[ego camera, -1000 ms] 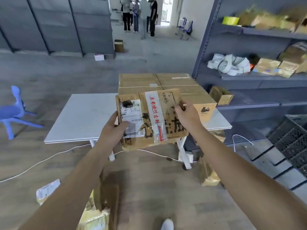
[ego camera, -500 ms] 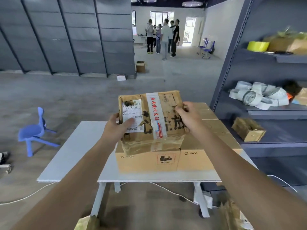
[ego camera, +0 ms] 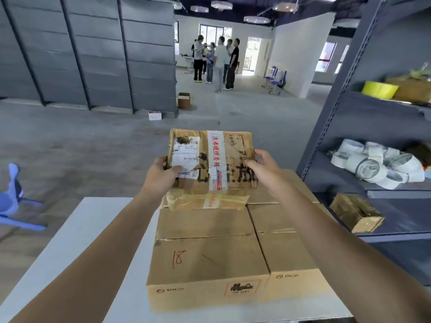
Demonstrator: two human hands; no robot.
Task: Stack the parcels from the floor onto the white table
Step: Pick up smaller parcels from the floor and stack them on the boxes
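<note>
Warehouse-type room seen from head height, w/ a tall grey panel wall (ego camera: 93,54) along the left and a dark metal shelf rack (ego camera: 326,127) on the right.

Foreground: white table (ego camera: 77,241). Two brown cardboard boxes sit on its right half, side by side and touching. The left box (ego camera: 205,259) has "18" in red pen on top; the right box (ego camera: 286,252) is plain.

Both bare arms reach fwd, holding a worn brown parcel (ego camera: 210,164) in the air above the far end of the boxes. It tilts so its top face looks at the camera. Its lower edge is right over the left box; can't tell if it touches. It has a white shipping label top left, a tape strip w/ red print down the middle and big black characters.

The left hand (ego camera: 161,176) grips the parcel's left edge, thumb pressed on the label, fingers hidden behind. The right hand (ego camera: 265,166) grips the right edge, thumb on the face, fingers curled round the side.

Far left on the floor is a blue chair (ego camera: 11,194). A group of people (ego camera: 217,61) stands in the bkgd.

On the rack: a pile of white tape rolls (ego camera: 373,166), a small brown box (ego camera: 354,212) one shelf lower and a yellow roll (ego camera: 379,89) higher up. By the wall base sits an open carton (ego camera: 185,100).
</note>
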